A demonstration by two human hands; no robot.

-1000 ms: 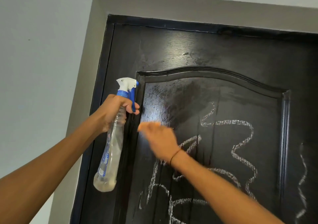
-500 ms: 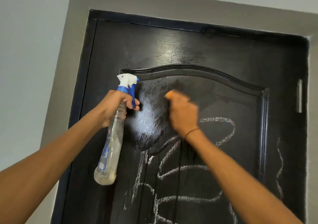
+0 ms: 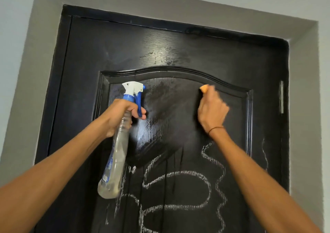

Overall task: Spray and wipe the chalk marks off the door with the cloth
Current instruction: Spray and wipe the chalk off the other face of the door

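Observation:
A black panelled door (image 3: 178,50) fills the view, its upper panel wet and shiny. White chalk marks (image 3: 185,175) loop across the lower panel, with a thin line (image 3: 265,154) on the right stile. My left hand (image 3: 121,114) grips the neck of a clear spray bottle (image 3: 117,154) with a white and blue trigger head, nozzle pointing at the panel. My right hand (image 3: 212,109) is closed on an orange cloth (image 3: 204,88), pressed to the door near the panel's upper right. Only a corner of the cloth shows above the fist.
A grey door surround (image 3: 35,71) frames the door on the left, top and right, with pale wall (image 3: 10,27) beyond. A raised arched moulding (image 3: 171,71) borders the panel. Drips run down from the wet patch into the chalk.
My right hand with the cloth has swept from the panel's left side to its upper right. The top chalk loop is wiped away. The view has shifted, showing more of the door's right side.

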